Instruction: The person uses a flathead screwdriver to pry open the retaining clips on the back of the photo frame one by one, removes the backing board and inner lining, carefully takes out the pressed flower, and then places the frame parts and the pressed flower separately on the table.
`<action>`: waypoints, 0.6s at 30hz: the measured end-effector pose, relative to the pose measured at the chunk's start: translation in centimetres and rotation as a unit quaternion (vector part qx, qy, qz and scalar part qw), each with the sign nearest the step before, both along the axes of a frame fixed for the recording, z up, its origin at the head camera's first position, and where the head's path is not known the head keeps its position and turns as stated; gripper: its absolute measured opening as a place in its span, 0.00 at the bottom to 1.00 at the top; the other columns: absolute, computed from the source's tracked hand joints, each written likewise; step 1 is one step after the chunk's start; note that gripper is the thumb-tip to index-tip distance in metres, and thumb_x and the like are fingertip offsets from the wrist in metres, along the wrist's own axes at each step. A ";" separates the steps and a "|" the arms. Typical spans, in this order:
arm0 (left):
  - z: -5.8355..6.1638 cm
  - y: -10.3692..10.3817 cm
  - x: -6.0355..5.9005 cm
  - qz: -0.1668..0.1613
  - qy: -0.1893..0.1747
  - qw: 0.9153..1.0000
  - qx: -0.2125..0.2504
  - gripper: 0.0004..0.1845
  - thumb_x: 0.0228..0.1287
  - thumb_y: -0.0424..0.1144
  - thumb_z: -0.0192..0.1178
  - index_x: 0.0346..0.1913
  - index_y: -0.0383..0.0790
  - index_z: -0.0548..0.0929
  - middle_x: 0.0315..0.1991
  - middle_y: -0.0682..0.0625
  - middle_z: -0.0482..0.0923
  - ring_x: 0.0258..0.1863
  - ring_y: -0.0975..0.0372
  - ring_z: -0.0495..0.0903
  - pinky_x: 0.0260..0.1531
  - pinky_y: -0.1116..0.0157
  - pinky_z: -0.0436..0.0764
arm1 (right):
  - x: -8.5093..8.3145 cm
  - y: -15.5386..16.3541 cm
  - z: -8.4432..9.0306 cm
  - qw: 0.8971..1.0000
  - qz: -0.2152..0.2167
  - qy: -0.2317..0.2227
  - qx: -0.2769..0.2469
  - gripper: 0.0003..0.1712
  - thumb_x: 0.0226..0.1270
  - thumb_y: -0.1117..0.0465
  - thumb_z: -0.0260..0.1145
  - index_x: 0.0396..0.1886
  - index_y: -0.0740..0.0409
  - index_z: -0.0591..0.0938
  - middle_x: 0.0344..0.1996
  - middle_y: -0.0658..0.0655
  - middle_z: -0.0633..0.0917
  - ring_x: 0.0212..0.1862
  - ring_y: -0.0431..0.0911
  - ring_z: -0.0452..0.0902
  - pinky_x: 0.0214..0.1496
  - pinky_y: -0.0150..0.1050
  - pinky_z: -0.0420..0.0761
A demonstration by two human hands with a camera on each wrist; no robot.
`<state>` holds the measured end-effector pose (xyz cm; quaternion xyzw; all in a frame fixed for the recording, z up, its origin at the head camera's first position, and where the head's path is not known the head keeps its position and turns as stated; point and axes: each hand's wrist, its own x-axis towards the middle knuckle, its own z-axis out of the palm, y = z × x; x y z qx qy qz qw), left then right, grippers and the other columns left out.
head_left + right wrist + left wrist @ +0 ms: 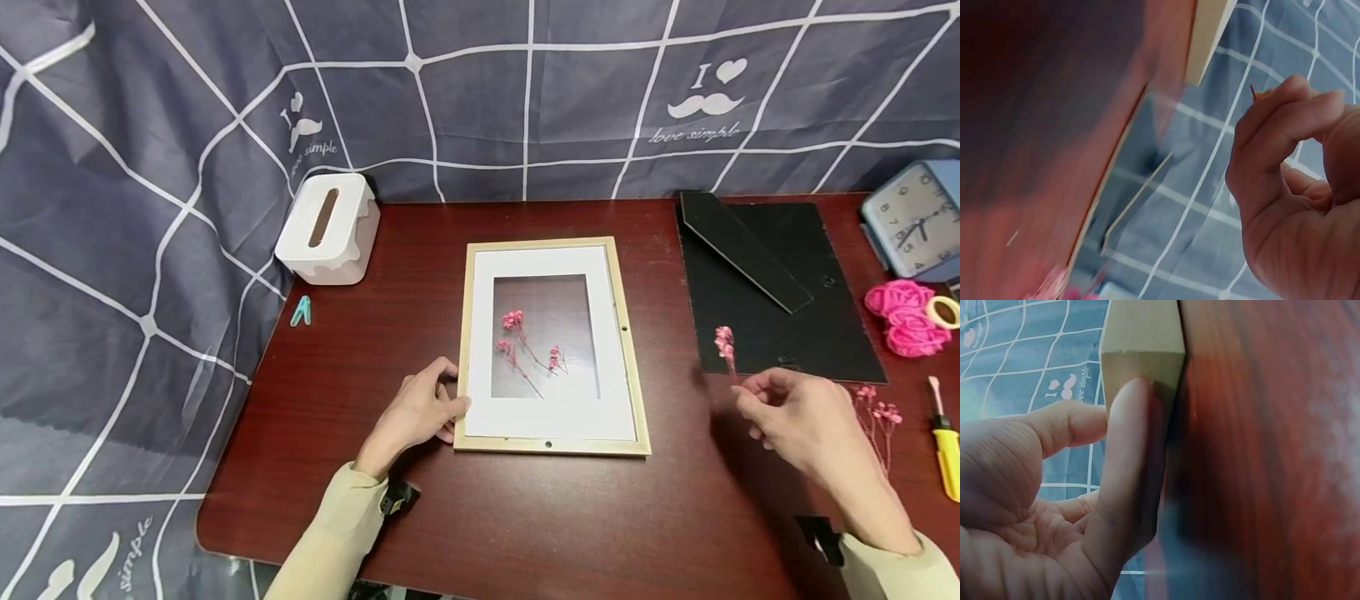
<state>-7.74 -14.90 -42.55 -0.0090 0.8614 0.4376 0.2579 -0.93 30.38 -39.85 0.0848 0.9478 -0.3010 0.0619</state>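
A light wooden picture frame [643,425] with a white mat lies on the table. Several small pink dried flower sprigs [513,321] lie inside the mat's window. At the frame's lower left corner, my left hand [415,408] holds the edge with thumb and fingers; the wrist view shows the fingertips against the wood [1141,365]. My right hand [806,417] pinches another pink flower sprig [724,343] by its stem, upright above the table to the right of the frame. In the right wrist view only a thin red stem tip [1252,92] shows past the fingers.
A black backing board [780,342] with its stand lies at the right. Beyond it are a blue clock [915,221], pink twine [903,321], a yellow-handled screwdriver [947,458] and more pink sprigs [877,412]. A white tissue box [352,242] and teal clip [302,311] are at left.
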 end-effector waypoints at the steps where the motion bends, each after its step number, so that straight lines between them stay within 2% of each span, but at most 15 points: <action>1: 0.0 0.0 0.0 0.000 0.000 1.000 0.002 0.20 0.71 0.33 0.69 0.62 0.38 0.79 0.27 0.44 0.80 0.16 0.59 0.87 0.20 0.60 0.92 | 0.3 0.5 -0.1 1.000 -0.007 -0.011 0.008 0.13 0.77 0.57 0.70 0.40 0.65 0.86 0.17 0.50 0.85 0.18 0.36 0.76 0.16 0.33 0.71; 8: -0.1 -0.2 0.1 0.005 -0.001 1.000 0.004 0.21 0.71 0.33 0.70 0.63 0.38 0.79 0.26 0.44 0.80 0.17 0.59 0.88 0.20 0.60 0.92 | 1.5 3.8 -1.3 0.991 -0.062 -0.110 0.039 0.18 0.80 0.57 0.68 0.42 0.71 0.82 0.18 0.51 0.84 0.22 0.43 0.77 0.20 0.34 0.74; 14: -0.1 -0.2 0.0 0.009 -0.001 1.000 0.002 0.21 0.70 0.33 0.70 0.62 0.38 0.79 0.26 0.44 0.80 0.17 0.59 0.88 0.20 0.60 0.93 | 2.4 5.9 -2.5 0.987 -0.059 -0.127 0.080 0.15 0.77 0.58 0.68 0.34 0.65 0.83 0.15 0.47 0.82 0.21 0.43 0.76 0.22 0.36 0.67; 18: -0.2 -0.2 0.0 0.009 -0.002 1.000 0.002 0.20 0.71 0.33 0.70 0.62 0.38 0.79 0.26 0.44 0.80 0.18 0.59 0.88 0.21 0.60 0.93 | 2.6 6.8 -2.8 0.984 -0.055 -0.144 0.089 0.14 0.77 0.58 0.66 0.32 0.62 0.83 0.14 0.45 0.81 0.22 0.42 0.76 0.23 0.37 0.66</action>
